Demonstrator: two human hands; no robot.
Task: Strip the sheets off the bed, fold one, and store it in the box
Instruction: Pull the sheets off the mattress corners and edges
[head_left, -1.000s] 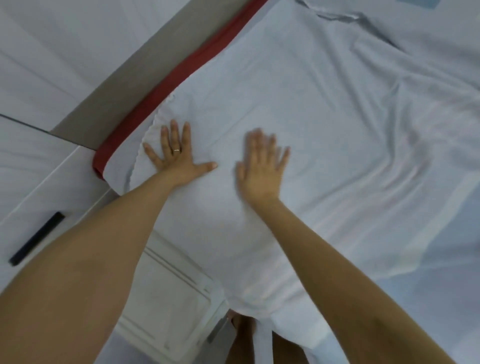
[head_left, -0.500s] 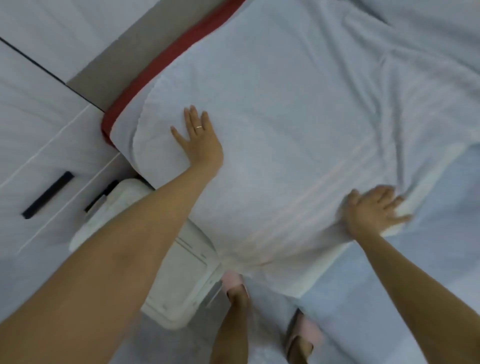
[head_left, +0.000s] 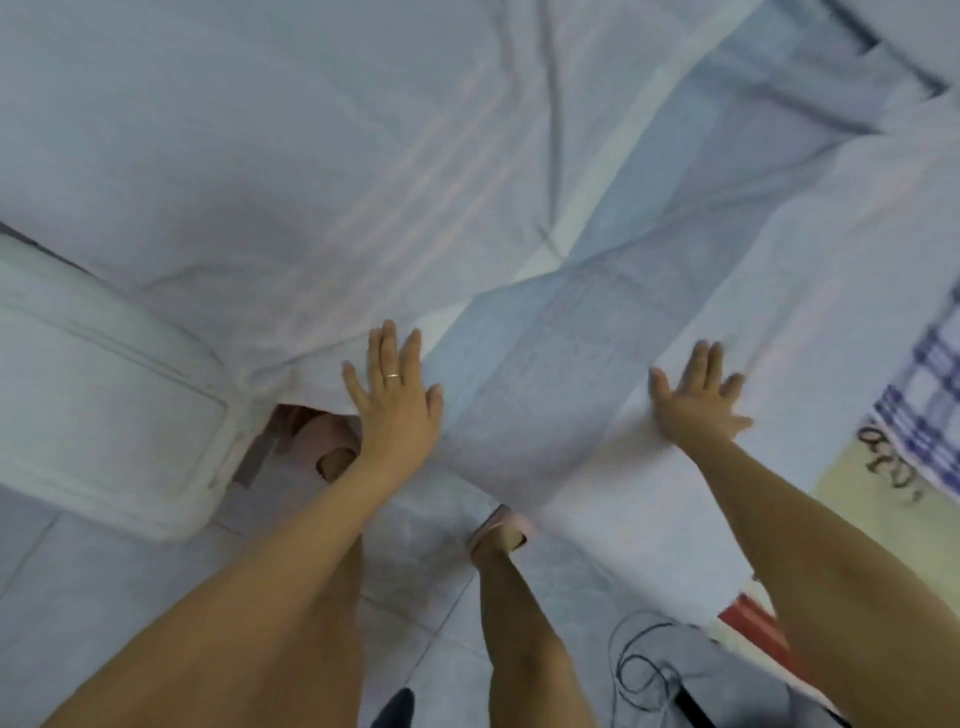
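A pale sheet (head_left: 270, 171) with faint pink stripes lies spread flat over the bed, its near edge hanging toward the floor. My left hand (head_left: 395, 400) rests flat on that near edge with straight fingers; a ring shows on one finger. My right hand (head_left: 696, 400) lies flat with spread fingers on a second white fold of sheet (head_left: 810, 291) to the right. Between the two hands a bluish layer of bedding (head_left: 524, 384) shows and drapes over the bed edge. A white plastic box (head_left: 104, 410) with its lid on stands on the floor at the left.
My legs and pink slippers (head_left: 498, 527) stand on the pale tiled floor (head_left: 104, 587) just below the bed edge. A blue checked cloth (head_left: 930, 410) lies at the far right above a yellowish surface. A dark cable (head_left: 639, 665) coils on the floor at lower right.
Both hands slid to the right along the sheet's near edge, staying flat. The view swung right and down, so the red bed edge at top left is gone and the box moved left.
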